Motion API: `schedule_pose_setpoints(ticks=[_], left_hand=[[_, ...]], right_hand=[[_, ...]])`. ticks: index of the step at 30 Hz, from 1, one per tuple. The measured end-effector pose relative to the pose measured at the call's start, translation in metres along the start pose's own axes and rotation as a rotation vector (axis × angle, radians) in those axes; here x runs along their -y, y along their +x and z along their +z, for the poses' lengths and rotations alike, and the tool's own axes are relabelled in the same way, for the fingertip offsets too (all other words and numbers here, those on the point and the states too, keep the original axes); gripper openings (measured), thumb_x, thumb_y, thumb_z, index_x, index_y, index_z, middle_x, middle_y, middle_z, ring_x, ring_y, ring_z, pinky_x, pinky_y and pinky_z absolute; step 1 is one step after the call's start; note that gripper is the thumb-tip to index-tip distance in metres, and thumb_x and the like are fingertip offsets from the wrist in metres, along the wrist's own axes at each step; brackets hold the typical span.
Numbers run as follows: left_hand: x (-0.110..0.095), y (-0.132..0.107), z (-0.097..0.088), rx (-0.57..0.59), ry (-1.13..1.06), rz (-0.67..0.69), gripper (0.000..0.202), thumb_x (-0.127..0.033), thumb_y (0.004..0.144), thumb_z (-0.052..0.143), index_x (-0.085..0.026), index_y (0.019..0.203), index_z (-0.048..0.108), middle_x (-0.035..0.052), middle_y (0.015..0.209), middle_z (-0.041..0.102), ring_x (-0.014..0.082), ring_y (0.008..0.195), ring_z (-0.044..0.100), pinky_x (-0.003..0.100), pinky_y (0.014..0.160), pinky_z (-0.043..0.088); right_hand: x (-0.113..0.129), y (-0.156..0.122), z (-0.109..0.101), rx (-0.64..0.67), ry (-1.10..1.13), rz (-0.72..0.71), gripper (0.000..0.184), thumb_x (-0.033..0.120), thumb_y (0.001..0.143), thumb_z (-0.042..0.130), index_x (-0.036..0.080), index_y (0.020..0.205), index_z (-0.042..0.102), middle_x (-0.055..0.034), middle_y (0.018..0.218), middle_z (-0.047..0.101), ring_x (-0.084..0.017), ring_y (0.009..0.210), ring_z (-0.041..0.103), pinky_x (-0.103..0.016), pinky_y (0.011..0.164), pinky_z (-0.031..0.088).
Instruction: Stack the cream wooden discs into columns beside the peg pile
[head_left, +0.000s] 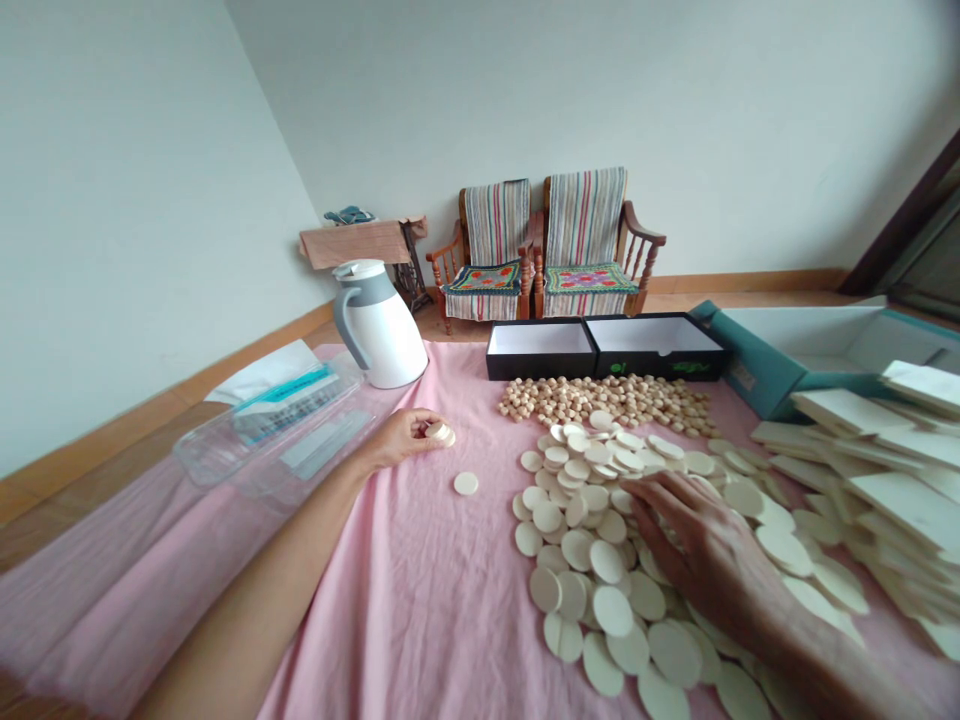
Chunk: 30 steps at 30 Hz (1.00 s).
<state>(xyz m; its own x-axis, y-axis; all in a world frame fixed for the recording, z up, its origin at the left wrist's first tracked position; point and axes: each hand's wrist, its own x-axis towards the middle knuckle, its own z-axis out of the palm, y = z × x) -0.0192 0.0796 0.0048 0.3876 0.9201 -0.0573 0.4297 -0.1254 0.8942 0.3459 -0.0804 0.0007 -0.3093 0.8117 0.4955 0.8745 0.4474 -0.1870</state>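
My left hand (411,437) is closed around a few round wooden discs (440,433) over the pink cloth, its thumb and fingers pinching their edge. A single wooden disc (466,484) lies flat on the cloth just to the right of and nearer than that hand. My right hand (694,530) reaches over the large heap of pale wooden discs (613,610), with its fingers stretched and touching the pile. Its fingertips partly hide the discs beneath, and I see nothing gripped in it.
Wooden beads (607,398) lie beyond the heap, before two black boxes (540,367). A teal box (765,375) and stacked wooden boards (900,480) stand right. At left are a white jug (390,340) and clear plastic packaging (217,450) on the pink cloth (427,600).
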Motion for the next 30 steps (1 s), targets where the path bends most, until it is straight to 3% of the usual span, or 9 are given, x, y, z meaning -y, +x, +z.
schedule_pose_setpoints(ticks=[8,13,18,26,30], left_hand=[[0.005,0.002,-0.001,-0.015,0.083,0.051,0.046,-0.039,0.061,0.075,-0.011,0.095,0.063,0.0065,0.089,0.069,0.0199,0.083,0.064,0.032,0.078,0.05],[-0.002,0.001,0.002,-0.095,0.349,0.172,0.035,-0.034,0.066,0.069,-0.012,0.093,0.066,0.0048,0.089,0.064,0.0154,0.074,0.06,0.025,0.066,0.047],[-0.005,0.002,0.004,-0.077,0.533,0.231,0.027,-0.028,0.066,0.067,-0.015,0.089,0.068,0.0031,0.086,0.062,0.0139,0.072,0.057,0.022,0.064,0.044],[-0.002,-0.002,-0.002,-0.046,0.409,0.219,0.048,-0.032,0.064,0.071,-0.015,0.108,0.063,0.005,0.094,0.063,0.0145,0.076,0.059,0.023,0.066,0.046],[-0.003,-0.005,-0.008,-0.037,0.342,0.16,0.045,-0.035,0.067,0.07,-0.012,0.106,0.065,0.004,0.083,0.064,0.0125,0.067,0.057,0.022,0.059,0.044]], right_hand=[[0.0,0.0,0.0,-0.011,0.003,-0.004,0.016,0.025,0.091,0.043,0.02,0.089,0.058,-0.007,0.09,0.061,-0.019,0.084,0.056,-0.034,0.075,0.043],[0.001,0.001,-0.001,-0.001,0.013,-0.006,0.016,0.024,0.091,0.044,0.02,0.097,0.058,-0.0065,0.091,0.061,-0.019,0.083,0.056,-0.034,0.075,0.042],[0.002,0.001,-0.001,-0.005,0.011,-0.006,0.017,0.025,0.091,0.043,0.02,0.097,0.059,-0.0068,0.09,0.061,-0.019,0.082,0.056,-0.034,0.074,0.043],[0.001,0.001,-0.001,0.003,0.006,0.003,0.017,0.026,0.091,0.043,0.02,0.094,0.059,-0.0063,0.091,0.061,-0.019,0.083,0.057,-0.034,0.075,0.042],[0.001,0.001,-0.001,0.009,0.021,-0.001,0.015,0.026,0.091,0.043,0.02,0.092,0.057,-0.0064,0.092,0.06,-0.019,0.084,0.056,-0.035,0.074,0.042]])
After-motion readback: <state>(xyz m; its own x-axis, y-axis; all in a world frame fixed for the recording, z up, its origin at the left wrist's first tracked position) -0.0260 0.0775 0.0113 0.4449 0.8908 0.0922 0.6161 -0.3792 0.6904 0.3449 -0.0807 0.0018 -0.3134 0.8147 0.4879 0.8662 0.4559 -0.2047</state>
